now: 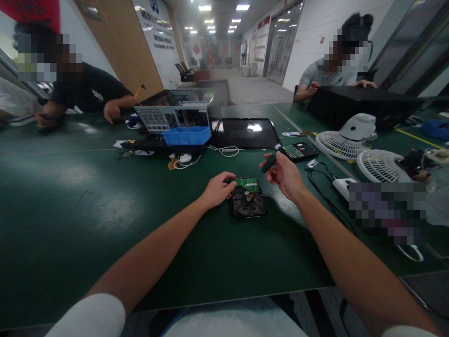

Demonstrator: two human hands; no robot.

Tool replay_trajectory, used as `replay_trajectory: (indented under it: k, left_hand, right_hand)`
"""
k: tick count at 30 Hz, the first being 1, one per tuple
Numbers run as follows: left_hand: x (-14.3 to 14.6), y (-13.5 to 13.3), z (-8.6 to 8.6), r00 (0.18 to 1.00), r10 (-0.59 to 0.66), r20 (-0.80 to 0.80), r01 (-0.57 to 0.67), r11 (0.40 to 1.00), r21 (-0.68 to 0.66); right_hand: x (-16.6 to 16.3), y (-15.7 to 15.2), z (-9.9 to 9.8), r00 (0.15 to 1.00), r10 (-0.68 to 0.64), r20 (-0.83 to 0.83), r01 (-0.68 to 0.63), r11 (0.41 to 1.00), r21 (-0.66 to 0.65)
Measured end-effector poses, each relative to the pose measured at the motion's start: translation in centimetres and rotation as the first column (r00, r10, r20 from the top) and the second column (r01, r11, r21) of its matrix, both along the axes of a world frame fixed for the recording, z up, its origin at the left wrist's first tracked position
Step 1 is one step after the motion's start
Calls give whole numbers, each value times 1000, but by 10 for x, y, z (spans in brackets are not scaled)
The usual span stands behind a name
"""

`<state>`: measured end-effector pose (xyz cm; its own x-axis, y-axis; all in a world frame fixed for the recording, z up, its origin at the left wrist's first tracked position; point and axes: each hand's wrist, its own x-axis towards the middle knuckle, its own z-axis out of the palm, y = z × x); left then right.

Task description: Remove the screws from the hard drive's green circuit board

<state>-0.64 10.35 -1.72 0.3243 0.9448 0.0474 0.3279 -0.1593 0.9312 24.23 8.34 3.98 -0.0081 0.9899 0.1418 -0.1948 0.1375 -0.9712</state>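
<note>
A black hard drive [249, 202] lies flat on the green mat, its green circuit board [249, 183] at the far end. My left hand [218, 188] rests on the drive's far left corner, fingers curled against it. My right hand [283, 174] is closed round a dark-handled screwdriver [268, 163], whose tip points down toward the circuit board.
A second drive [298, 151] lies beyond. Farther back are a blue tray [186, 135], an open computer case [175, 112] and a black panel [245, 133]. Two white fans [351, 135] and cables sit at the right. Two other people work at the table's far side.
</note>
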Motion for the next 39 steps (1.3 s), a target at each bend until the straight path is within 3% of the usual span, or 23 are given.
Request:
replay_trajectory:
  k: [32, 39]
  left_hand:
    - [1, -2, 3, 1000, 10, -14, -10, 1000, -10]
    - [0, -1, 2, 1000, 1, -9, -1, 1000, -10]
  right_hand:
    - [2, 1, 0, 998, 28, -52, -28, 1000, 3]
    - [1, -1, 1, 1000, 25, 2, -25, 999, 32]
